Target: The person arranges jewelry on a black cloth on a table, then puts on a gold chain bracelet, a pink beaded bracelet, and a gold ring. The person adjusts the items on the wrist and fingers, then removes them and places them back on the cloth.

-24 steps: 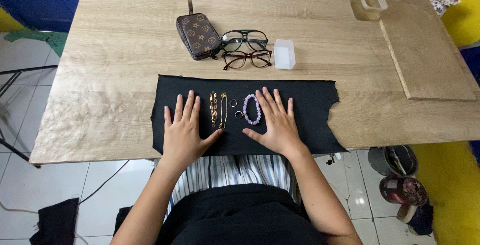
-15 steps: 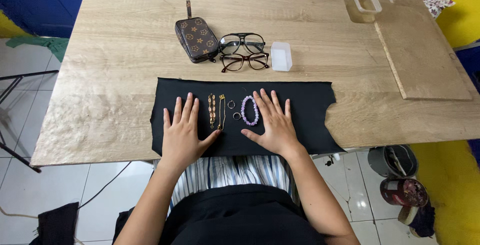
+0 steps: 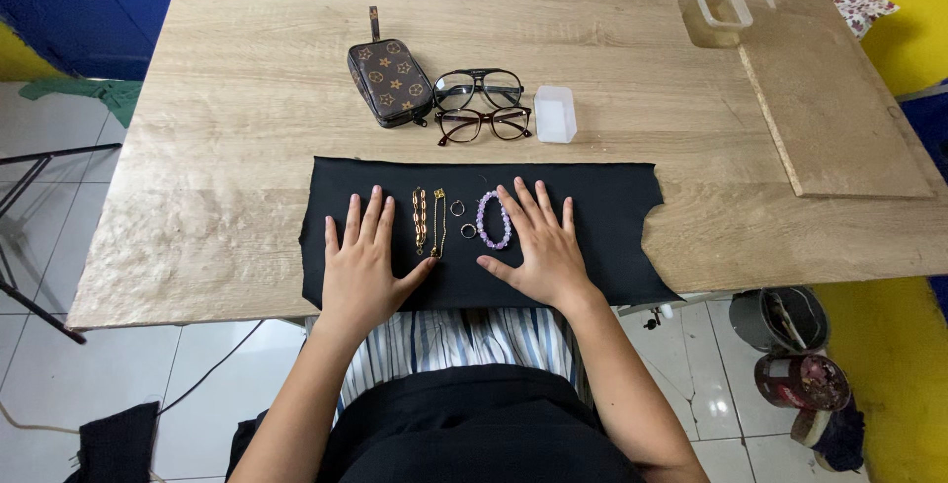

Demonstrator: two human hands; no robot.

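A black cloth (image 3: 612,216) lies across the near edge of a wooden table (image 3: 247,127). My left hand (image 3: 362,266) rests flat on the cloth, fingers spread, just left of two gold chain bracelets (image 3: 428,221). My right hand (image 3: 538,246) lies flat too, its fingers beside a purple bead bracelet (image 3: 494,220). Two small rings (image 3: 461,218) sit between the chains and the beads. Neither hand holds anything.
Behind the cloth stand a brown patterned pouch (image 3: 389,82), two pairs of glasses (image 3: 481,106) and a small white translucent box (image 3: 555,114). A clear plastic container (image 3: 719,11) and a wooden board (image 3: 834,108) occupy the far right. Buckets stand on the floor at right.
Both hands stay flat on the cloth. Only the camera view has shifted slightly.
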